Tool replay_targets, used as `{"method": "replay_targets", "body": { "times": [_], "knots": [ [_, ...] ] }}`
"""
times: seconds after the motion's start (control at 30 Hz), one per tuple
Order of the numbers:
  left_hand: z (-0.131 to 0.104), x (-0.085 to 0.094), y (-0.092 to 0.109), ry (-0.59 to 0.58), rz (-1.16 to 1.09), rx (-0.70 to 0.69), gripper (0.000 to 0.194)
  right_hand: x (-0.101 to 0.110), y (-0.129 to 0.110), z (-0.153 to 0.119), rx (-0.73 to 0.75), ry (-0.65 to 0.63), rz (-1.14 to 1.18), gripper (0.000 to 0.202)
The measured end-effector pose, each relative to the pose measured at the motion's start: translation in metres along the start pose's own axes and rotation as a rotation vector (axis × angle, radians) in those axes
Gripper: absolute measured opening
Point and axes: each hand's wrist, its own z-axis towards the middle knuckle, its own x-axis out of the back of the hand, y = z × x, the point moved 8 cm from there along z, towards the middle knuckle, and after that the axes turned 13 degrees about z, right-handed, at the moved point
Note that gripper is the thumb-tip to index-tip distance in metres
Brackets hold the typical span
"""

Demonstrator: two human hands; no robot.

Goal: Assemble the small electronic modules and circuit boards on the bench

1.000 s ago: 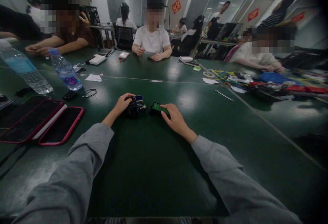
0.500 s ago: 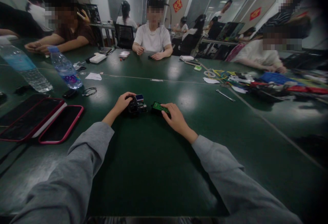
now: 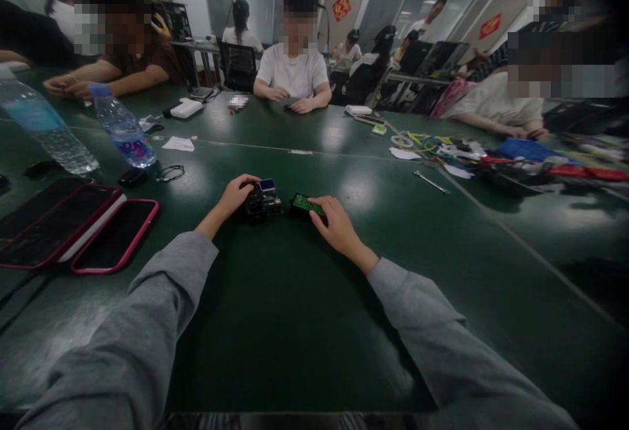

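Observation:
My left hand [image 3: 237, 196] grips the left side of a small black device [image 3: 256, 206] with a little square screen [image 3: 266, 185] on top and exposed circuit parts on its right. To the right of it, my right hand [image 3: 337, 221] is closed round the right end of a black casing with a green circuit board [image 3: 305, 204] facing up. The two pieces lie apart on the dark green table [image 3: 295, 312], with a narrow gap between them.
Two plastic bottles [image 3: 122, 127] and red-edged phones [image 3: 118, 236] are at the left. A wrench [image 3: 431, 182] lies right of my hands, before a pile of cables and tools [image 3: 531, 161]. Across the table sits a person in a white shirt [image 3: 293, 73]; others sit left and right.
My hands and the two pieces have barely moved. The person opposite has shifted one hand inward, and the view has shifted slightly.

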Motion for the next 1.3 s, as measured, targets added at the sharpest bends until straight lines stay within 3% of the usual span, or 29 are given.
{"method": "replay_targets", "body": {
  "times": [1.3],
  "knots": [
    [-0.0003,-0.0001,-0.0015,0.003,-0.007,0.002,0.03,-0.0006,-0.0003,0.0003,0.015,0.006,-0.006,0.035]
  ]
}}
